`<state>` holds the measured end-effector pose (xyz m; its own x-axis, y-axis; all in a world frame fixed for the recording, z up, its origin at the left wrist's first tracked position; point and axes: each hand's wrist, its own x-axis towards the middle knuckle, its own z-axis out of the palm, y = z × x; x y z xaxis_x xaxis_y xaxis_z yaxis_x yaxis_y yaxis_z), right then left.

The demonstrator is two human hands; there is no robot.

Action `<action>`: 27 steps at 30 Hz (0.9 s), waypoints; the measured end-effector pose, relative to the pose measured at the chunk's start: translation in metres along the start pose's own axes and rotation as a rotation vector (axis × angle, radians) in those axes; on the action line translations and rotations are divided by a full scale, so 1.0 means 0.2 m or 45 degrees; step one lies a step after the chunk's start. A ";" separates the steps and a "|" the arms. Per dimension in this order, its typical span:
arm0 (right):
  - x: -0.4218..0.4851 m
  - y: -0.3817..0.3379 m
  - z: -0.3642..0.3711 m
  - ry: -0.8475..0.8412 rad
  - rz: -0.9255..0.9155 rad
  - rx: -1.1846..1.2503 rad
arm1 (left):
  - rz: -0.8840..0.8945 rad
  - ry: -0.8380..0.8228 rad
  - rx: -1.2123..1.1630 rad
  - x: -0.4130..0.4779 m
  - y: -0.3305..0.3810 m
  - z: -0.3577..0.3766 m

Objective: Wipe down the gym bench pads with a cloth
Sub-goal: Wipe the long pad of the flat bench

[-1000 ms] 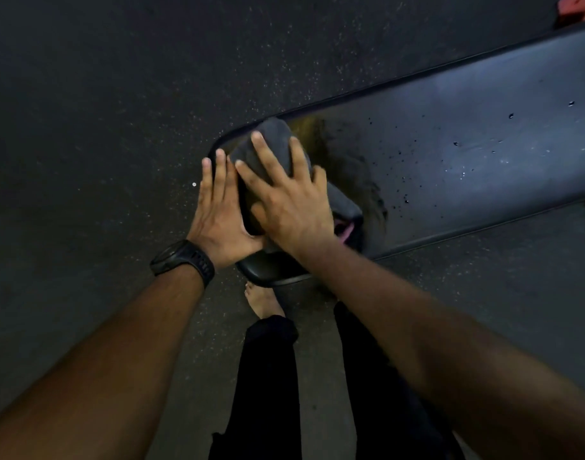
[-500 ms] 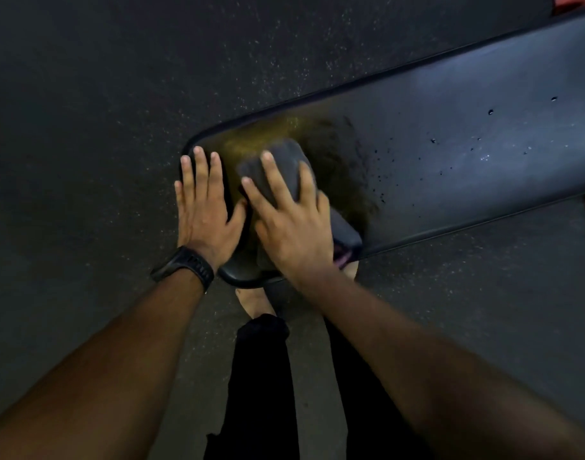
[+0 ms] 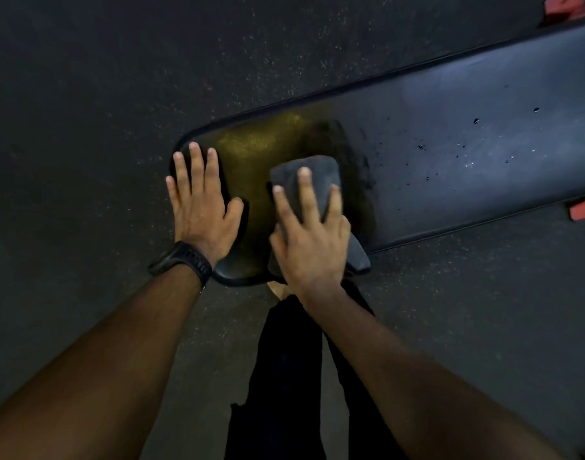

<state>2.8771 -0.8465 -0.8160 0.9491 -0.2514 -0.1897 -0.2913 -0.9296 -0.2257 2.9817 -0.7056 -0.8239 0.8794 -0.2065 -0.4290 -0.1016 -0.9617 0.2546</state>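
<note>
A long black bench pad [image 3: 450, 154] runs from the lower middle up to the right edge, with droplets scattered on its right part and a dull wiped patch near its rounded near end. A folded grey cloth [image 3: 312, 180] lies on that near end. My right hand [image 3: 309, 237] presses flat on the cloth with straight, spread fingers. My left hand [image 3: 200, 204], a black watch on its wrist, rests flat on the pad's left corner, fingers straight, apart from the cloth.
Dark speckled rubber floor [image 3: 118, 94] surrounds the bench. Red frame parts show at the top right [image 3: 563, 5] and right edge [image 3: 583, 209]. My legs in black trousers [image 3: 284, 376] and a bare foot stand just below the pad's end.
My right hand has slid the cloth to the right and toward me along the pad, away from my left hand. The left hand stays flat at the pad's left corner.
</note>
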 end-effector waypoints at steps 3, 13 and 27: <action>0.29 -0.02 -0.04 -0.060 -0.377 -0.072 | 0.019 0.025 0.077 0.01 0.01 0.01; 0.25 0.31 -0.12 0.090 0.172 -0.075 | 0.105 0.084 0.261 0.10 0.17 0.07; 0.49 0.47 -0.22 0.122 0.216 -0.007 | 0.026 0.162 0.206 0.12 0.25 0.10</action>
<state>2.9475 -0.9713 -0.8135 0.8936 -0.4287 -0.1327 -0.4476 -0.8731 -0.1932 2.9888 -0.7632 -0.8392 0.9270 -0.2119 -0.3094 -0.1846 -0.9760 0.1152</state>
